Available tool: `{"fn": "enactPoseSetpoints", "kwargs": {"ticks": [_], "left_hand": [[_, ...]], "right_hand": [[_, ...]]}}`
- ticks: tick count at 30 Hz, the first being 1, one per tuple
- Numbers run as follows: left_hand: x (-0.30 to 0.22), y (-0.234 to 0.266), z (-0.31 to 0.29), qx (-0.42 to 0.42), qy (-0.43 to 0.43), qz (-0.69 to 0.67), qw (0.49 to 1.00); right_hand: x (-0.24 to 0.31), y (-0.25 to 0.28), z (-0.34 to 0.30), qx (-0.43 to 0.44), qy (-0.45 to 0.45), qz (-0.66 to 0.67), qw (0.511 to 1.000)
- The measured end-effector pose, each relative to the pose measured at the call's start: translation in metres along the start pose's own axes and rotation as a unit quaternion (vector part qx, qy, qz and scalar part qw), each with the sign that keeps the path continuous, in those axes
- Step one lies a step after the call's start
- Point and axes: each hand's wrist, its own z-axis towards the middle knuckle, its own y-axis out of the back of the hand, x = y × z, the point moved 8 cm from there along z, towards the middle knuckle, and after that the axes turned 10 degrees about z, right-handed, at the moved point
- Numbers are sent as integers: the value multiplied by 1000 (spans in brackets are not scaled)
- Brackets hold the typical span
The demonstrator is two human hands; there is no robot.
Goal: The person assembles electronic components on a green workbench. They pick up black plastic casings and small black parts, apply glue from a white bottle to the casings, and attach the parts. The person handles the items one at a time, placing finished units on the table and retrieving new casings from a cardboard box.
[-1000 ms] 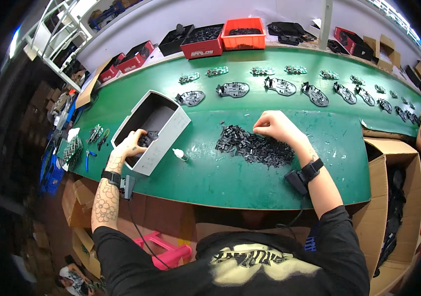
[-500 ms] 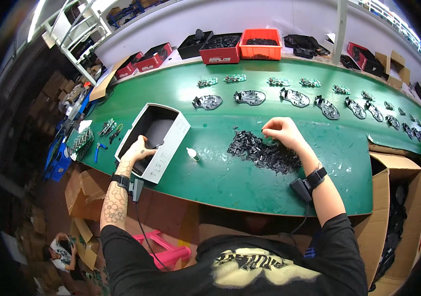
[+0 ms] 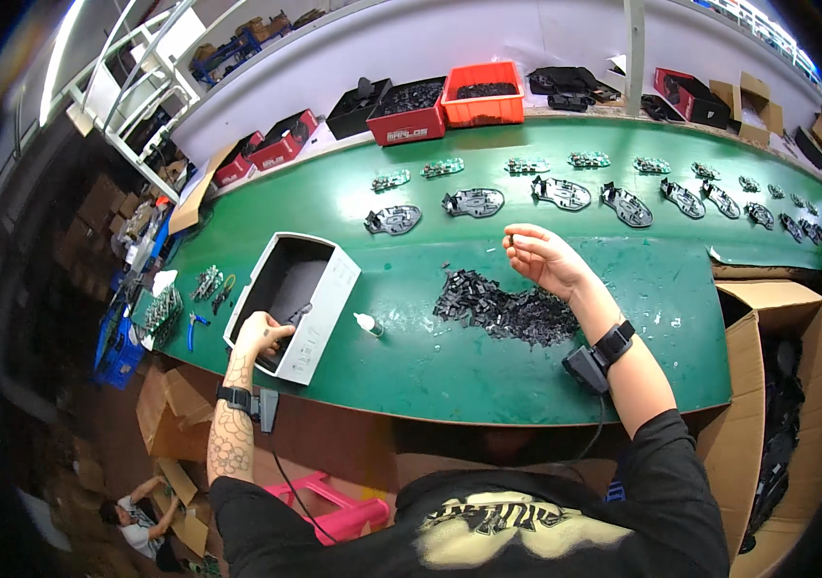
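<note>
My left hand (image 3: 262, 333) reaches over the near end of a grey-white box (image 3: 313, 339) with a dark interior. Its fingers are closed at a dark piece (image 3: 299, 315) inside, whose kind I cannot make out. My right hand (image 3: 544, 258) is raised above the far right part of a pile of small black plastic pieces (image 3: 503, 310). Thumb and fingertips pinch together there, with a tiny dark piece (image 3: 510, 239) at their tips. A small white bottle (image 3: 369, 325) stands between the box and the pile.
Across the green table (image 3: 411, 380) run a row of black mouse-shaped bases (image 3: 474, 202) and a row of green circuit boards (image 3: 443, 168). Behind them stand an orange bin (image 3: 481, 108) and red boxes (image 3: 408, 127). Blue-handled pliers (image 3: 196, 329) lie left; a cardboard carton (image 3: 734, 424) stands right.
My right hand has risen away from the pile, its fingers still pinched. My left hand has shifted toward the box's near end and closed its fingers. The whole view has tilted slightly.
</note>
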Motion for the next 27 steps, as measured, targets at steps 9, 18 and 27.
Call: {"fn": "enactPoseSetpoints", "kwargs": {"ticks": [9,18,27], "left_hand": [[-104,98,-89,-360,-130,-414,826],[-323,-61,-172,-6,-311,-506,805],[-356,-79,-132,-4,-301,-567,767]], "right_hand": [[17,17,-1,17,52,23,998],[14,15,0,-16,66,60,996],[28,5,2,11,132,-14,991]]}}
